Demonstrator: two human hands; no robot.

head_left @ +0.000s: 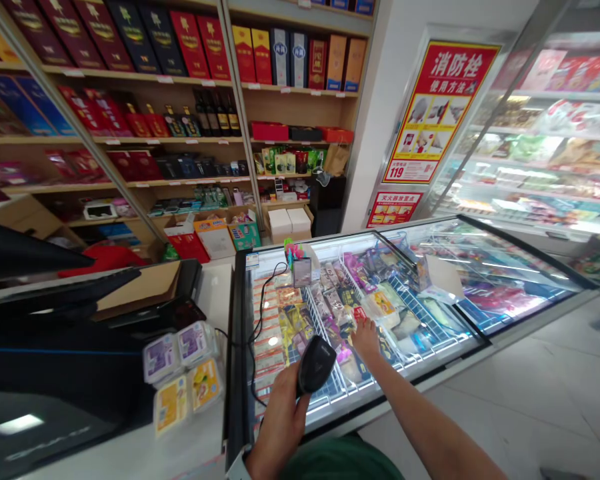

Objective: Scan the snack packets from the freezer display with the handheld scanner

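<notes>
My left hand (279, 415) is wrapped round the handle of a black barcode scanner (317, 364), held above the glass top of a chest freezer. A black cable (253, 340) loops over the glass at its left. My right hand (366, 339) reaches out low over the freezer, fingers stretched and thumb apart. Just beyond its fingertips shows a small red packet (360, 313); whether they touch it I cannot tell. Beside that lies a clear plastic pack with a yellow label (384, 303). Similar packs with purple (161, 359) and yellow labels (171, 404) sit grouped on the counter at left.
The freezer (485, 347) holds wire baskets of bagged goods under glass. On it stand an open white carton (443, 280) and a small grey card stand (302, 273). A dark checkout machine (55, 387) occupies the left. Shelves of boxed bottles (160, 40) line the back.
</notes>
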